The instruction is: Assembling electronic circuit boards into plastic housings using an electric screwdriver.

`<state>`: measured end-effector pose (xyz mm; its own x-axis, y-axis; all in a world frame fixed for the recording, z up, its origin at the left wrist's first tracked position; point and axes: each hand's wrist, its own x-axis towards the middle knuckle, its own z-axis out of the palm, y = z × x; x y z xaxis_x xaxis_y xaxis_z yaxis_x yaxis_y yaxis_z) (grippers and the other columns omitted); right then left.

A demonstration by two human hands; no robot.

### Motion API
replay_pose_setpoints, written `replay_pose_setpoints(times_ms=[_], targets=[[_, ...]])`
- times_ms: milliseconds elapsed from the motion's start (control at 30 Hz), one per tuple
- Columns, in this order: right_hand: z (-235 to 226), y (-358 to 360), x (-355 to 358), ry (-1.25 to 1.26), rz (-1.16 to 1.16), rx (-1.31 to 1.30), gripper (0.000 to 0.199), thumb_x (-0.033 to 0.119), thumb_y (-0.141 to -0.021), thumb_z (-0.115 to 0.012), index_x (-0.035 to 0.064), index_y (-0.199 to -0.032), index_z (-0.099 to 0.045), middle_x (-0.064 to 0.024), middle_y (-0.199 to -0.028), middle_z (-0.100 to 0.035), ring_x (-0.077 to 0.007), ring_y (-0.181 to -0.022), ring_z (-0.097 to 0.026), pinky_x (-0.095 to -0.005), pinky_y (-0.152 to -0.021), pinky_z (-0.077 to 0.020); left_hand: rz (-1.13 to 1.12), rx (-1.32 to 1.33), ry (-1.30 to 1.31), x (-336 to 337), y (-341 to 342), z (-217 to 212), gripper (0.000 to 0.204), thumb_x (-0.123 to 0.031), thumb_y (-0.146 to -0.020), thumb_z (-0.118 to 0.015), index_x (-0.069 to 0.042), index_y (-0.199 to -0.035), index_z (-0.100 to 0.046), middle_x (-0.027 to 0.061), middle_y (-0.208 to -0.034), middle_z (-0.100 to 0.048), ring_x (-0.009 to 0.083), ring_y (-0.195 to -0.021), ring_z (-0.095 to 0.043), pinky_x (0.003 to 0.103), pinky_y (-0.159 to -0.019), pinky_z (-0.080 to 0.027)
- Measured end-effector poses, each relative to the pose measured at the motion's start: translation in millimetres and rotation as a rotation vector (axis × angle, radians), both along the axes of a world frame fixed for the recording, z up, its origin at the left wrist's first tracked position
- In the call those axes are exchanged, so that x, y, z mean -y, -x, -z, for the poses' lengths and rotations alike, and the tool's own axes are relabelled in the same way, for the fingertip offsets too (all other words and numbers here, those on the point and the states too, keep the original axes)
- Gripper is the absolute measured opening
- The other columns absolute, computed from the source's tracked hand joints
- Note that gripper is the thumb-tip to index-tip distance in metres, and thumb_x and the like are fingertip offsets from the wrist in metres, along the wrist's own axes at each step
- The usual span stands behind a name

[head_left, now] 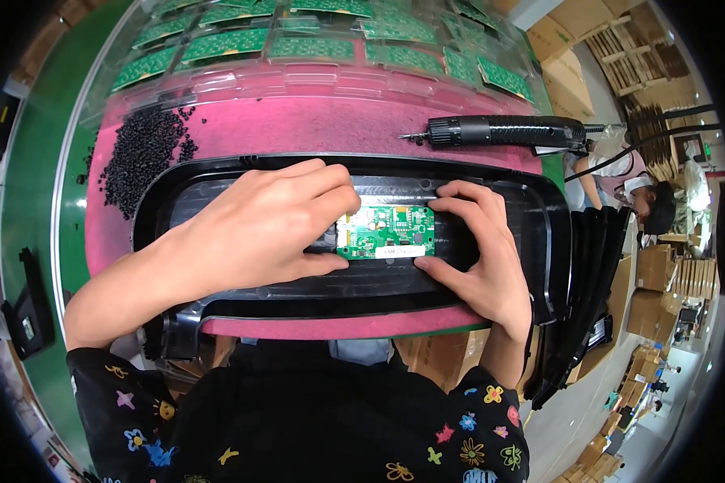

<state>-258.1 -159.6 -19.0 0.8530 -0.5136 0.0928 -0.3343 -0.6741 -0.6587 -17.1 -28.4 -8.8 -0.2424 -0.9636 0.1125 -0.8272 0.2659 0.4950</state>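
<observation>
Both hands pinch a small green PCB (387, 231) at frame centre, seated in a black housing (540, 241): left hand (258, 229) grips its left edge, right hand (479, 249) its right. Board looks light, stiff, fragile, so prob. best held by edges, not components. Driver (503, 130) lies upper right, apart.

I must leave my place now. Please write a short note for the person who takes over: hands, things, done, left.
Left hand and right hand: both press the green circuit board at its sides.
Board lies in the recess of the black plastic housing on the pink mat.
Electric screwdriver lies above, untouched; black screws heaped at left.
Done: board placed. Left: no screwing seen yet.
</observation>
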Motion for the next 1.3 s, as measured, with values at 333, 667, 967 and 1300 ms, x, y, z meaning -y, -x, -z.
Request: replay_pose_setpoints(times_ms=[333, 667, 967, 1300], targets=[[-0.7, -5.3, -2.2, 0.017, 0.001, -0.008, 0.056, 0.006, -0.063, -0.083, 0.0037, -0.114, -0.061, -0.0125, -0.124, -0.055, -0.0331, -0.118, -0.049, -0.0402, -0.100, -0.0419, 0.005, -0.016, 0.006, -3.2, -4.0, 0.7, 0.044, -0.016, -0.068, -0.083, -0.003, -0.100, -0.056, 0.0085, -0.102, -0.058, 0.0282, -0.097, -0.061, 0.038, -0.075, -0.054], [-27.5, 10.5, 4.8, 0.006, 0.274, 0.187, 0.067, 0.011, -0.076, -0.074, 0.0032, -0.137, -0.047, -0.0102, -0.122, -0.055, -0.0219, -0.111, -0.051, -0.0334, -0.097, -0.0394, -0.247, -0.144, 0.346, -11.1, -44.7, -28.9, 0.021, -0.014, -0.084, -0.071, 0.001, -0.098, -0.064, 0.0147, -0.086, -0.067, 0.0308, -0.077, -0.067, 0.036, -0.069, -0.054], [-39.8, 47.4, 144.8, -0.148, 0.440, 0.057, 0.041, 0.016, -0.096, -0.064, 0.0119, -0.134, -0.052, -0.0001, -0.103, -0.054, -0.0056, -0.078, -0.048, -0.0203, -0.063, -0.0409, -0.506, 0.129, 0.119, -25.4, -121.2, 9.6, 0.013, -0.003, -0.078, -0.071, 0.004, -0.088, -0.069, 0.0193, -0.085, -0.068, 0.0358, -0.081, -0.067, 0.040, -0.073, -0.053], [-26.8, -80.2, 69.8, -0.444, 0.240, 0.791, 0.042, 0.012, -0.097, -0.060, 0.0001, -0.131, -0.037, -0.0122, -0.108, -0.061, -0.0239, -0.096, -0.062, -0.0377, -0.093, -0.0487, -0.516, -0.021, 0.288, -20.2, -109.0, -5.5, 0.019, -0.010, -0.092, -0.058, 0.007, -0.084, -0.058, 0.0203, -0.079, -0.060, 0.0394, -0.080, -0.061, 0.043, -0.073, -0.049]])
